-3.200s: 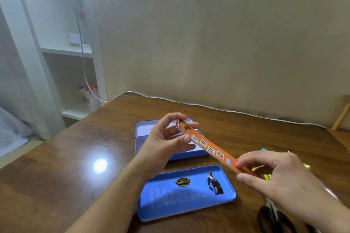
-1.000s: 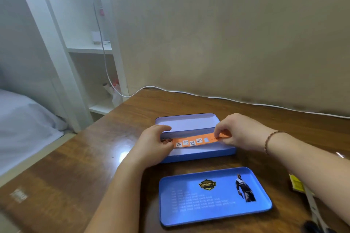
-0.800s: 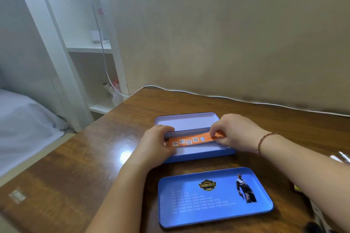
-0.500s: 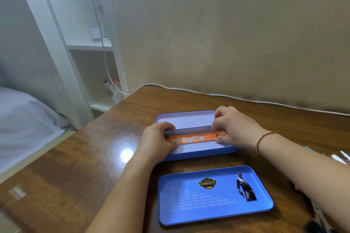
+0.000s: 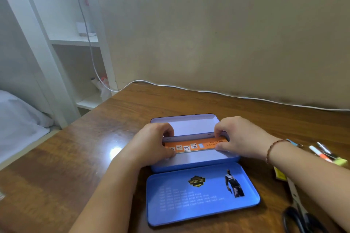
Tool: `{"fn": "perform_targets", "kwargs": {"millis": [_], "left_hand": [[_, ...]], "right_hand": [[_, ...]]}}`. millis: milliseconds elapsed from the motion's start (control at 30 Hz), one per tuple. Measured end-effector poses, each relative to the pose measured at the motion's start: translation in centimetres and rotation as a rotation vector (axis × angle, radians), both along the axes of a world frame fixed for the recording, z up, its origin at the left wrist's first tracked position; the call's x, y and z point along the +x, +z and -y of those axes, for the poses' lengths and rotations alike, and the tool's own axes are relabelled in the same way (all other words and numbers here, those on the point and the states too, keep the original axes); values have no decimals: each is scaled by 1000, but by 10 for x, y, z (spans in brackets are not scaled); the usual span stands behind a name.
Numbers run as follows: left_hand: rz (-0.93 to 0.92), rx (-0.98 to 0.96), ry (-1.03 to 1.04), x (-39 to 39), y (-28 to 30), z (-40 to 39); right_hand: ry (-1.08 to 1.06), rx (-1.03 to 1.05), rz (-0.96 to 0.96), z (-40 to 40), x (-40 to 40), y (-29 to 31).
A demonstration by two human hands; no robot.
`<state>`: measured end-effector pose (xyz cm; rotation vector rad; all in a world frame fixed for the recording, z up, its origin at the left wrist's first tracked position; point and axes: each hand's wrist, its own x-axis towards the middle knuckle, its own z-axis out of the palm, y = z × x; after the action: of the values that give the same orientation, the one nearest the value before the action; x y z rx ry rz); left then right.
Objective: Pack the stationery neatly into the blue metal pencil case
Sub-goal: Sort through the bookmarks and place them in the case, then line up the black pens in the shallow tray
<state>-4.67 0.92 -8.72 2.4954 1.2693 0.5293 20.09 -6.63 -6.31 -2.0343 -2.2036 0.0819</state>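
Note:
The blue metal pencil case (image 5: 195, 164) lies open on the wooden table, its pale lid (image 5: 191, 125) tilted back toward the wall. An orange ruler (image 5: 191, 145) with printed characters lies lengthwise inside the case along the hinge side. My left hand (image 5: 151, 143) pinches the ruler's left end and my right hand (image 5: 238, 138) pinches its right end. A separate blue tray (image 5: 200, 195) printed with a badge and a figure lies just in front of the case.
At the right edge lie black-handled scissors (image 5: 301, 217), yellow sticky notes (image 5: 280, 175) and several pens or markers (image 5: 322, 154). A white cable (image 5: 227, 94) runs along the wall. White shelves (image 5: 75, 39) stand at the left, beyond the table's edge.
Both hands carried the orange ruler from mid-air over the tray down into the open case and pressed it flat along the hinge side. The camera view shifted left.

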Motion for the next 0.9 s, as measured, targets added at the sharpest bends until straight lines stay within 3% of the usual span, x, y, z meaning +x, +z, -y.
{"fn": "perform_targets", "kwargs": {"millis": [233, 400, 500, 567, 733, 900], "left_hand": [[-4, -12, -13, -1, 1, 4], [53, 22, 1, -3, 2, 16], [45, 187, 27, 14, 12, 36], [15, 274, -74, 37, 23, 61], [-121, 228, -431, 118, 28, 128], [-46, 173, -391, 183, 10, 155]], "right_hand": [[35, 41, -71, 12, 5, 3], [-81, 314, -238, 65, 47, 38], [-207, 301, -216, 116, 78, 45], [-300, 271, -237, 149, 93, 43], [-490, 254, -335, 197, 108, 28], [-563, 130, -237, 213, 115, 19]]}}
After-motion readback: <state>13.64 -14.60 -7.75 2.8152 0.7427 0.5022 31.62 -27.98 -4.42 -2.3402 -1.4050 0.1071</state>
